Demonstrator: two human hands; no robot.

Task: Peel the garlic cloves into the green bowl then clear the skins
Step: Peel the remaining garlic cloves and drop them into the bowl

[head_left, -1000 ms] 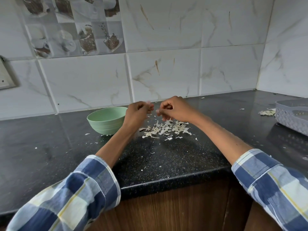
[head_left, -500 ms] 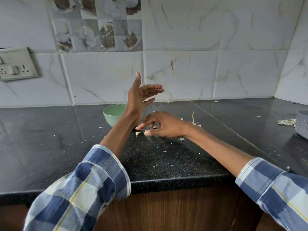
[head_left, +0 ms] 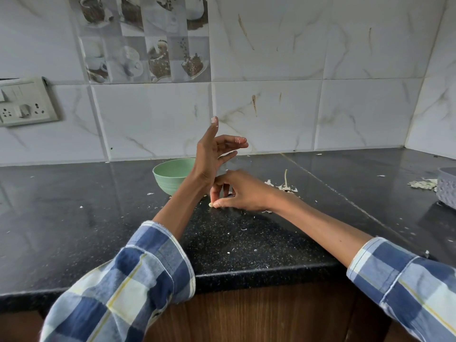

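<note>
Left hand point(head_left: 214, 154) raised, fingers spread loose, right hand point(head_left: 243, 191) low, grip pinching garlic bit point(head_left: 211, 205) on counter point(head_left: 246, 243)

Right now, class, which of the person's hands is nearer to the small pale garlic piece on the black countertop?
Right. The right hand pinches the small pale garlic piece at its fingertips; the left hand is raised, open, above it.

A black speckled counter point(head_left: 246, 245) runs along a wall of white marbled tiles point(head_left: 266, 114). A tile panel printed with cups point(head_left: 145, 40) sits high at far left-centre. A switch and socket plate point(head_left: 24, 104) hangs on the left wall. A grey textured basket point(head_left: 447, 187) stands at the right edge. Brown wooden cabinet fronts point(head_left: 259, 314) show below.
</note>
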